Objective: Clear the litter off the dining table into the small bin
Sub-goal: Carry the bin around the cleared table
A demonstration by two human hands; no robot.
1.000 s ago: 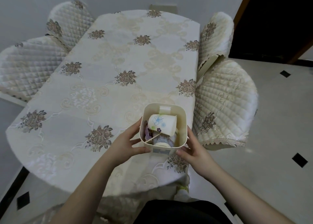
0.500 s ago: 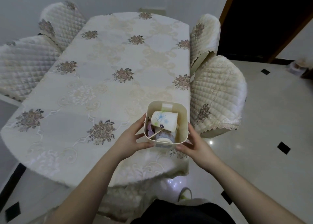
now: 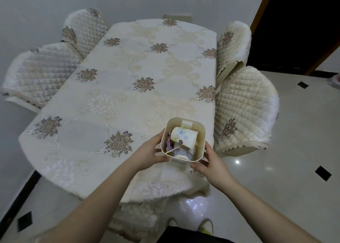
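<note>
The small bin [image 3: 202, 141] sat at the near right edge of the dining table [image 3: 114, 99], gripped by the left hand [image 3: 147, 153] and right hand [image 3: 211, 161], fingers curled around its sides. Inside lay a flowered paper cup [image 3: 184, 136] on its side; the litter beneath it was half hidden and hard to identify

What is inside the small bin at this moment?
In the small bin, held by the left hand and right hand, a floral paper cup lies on its side over another cup and purple scraps. Anything beneath is covered.
</note>
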